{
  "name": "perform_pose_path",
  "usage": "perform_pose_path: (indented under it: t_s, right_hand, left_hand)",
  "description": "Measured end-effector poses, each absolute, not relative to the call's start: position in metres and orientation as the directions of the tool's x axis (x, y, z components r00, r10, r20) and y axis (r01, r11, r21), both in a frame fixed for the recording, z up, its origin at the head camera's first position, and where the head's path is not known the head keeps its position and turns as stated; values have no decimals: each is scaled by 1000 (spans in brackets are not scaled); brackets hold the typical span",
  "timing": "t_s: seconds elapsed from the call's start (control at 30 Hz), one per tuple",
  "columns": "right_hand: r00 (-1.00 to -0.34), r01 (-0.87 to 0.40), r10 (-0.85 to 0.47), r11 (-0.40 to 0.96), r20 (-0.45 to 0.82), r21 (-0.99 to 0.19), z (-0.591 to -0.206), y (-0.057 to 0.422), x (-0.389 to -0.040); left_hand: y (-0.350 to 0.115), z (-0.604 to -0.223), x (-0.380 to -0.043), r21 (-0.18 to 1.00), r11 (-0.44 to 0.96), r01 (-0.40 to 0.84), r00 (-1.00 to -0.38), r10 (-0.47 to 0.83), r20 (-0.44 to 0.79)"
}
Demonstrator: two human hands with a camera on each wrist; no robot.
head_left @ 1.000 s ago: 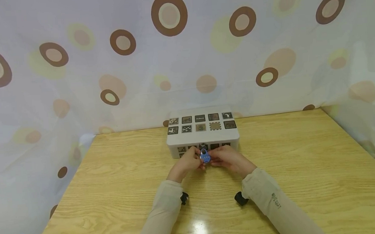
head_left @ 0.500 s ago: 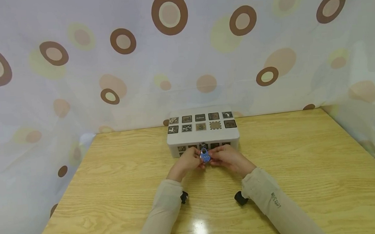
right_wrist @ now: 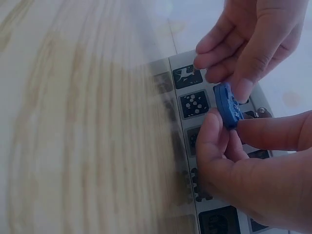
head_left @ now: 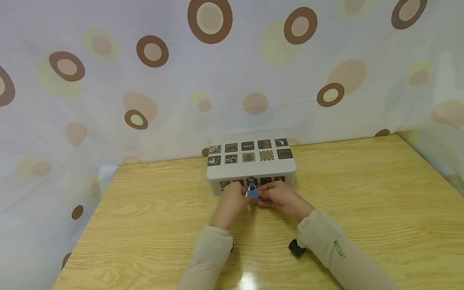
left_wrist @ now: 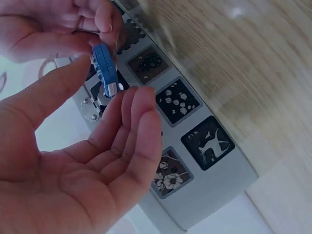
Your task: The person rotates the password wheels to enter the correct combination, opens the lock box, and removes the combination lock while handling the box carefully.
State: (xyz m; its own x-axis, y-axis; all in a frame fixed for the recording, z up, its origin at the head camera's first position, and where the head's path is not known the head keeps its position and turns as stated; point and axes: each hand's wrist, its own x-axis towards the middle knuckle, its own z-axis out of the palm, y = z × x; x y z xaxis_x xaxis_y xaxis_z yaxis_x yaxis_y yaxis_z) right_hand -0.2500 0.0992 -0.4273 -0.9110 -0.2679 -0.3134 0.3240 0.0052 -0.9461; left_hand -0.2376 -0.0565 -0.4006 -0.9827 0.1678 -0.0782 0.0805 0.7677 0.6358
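A small blue combination padlock is at the front latch of a white box printed with dark picture squares. My right hand pinches the padlock between thumb and fingers from the right. My left hand is on its left. In the right wrist view, the left thumb touches the padlock's dial face, while the other fingers stay loosely bent beside it. Part of a metal latch shows by the shackle in the left wrist view; whether the shackle is fastened I cannot tell.
The box stands on a wood-grain table, close to a hanging cloth with brown and beige circles. Black straps show at the cuffs of the pale sleeves.
My left hand has turned and moved slightly, bringing its thumb across the front of the padlock. My right hand keeps its pinch with little movement. The box has stayed in place.
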Motion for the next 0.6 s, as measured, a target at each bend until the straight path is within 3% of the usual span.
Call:
perform_pose_path:
  t_s: [0.6]
  right_hand:
    - [-918, 316, -253, -1, -306, -949, -432, 93, -248]
  left_hand:
    - [-43, -407, -228, 293, 938, 185, -979, 149, 142]
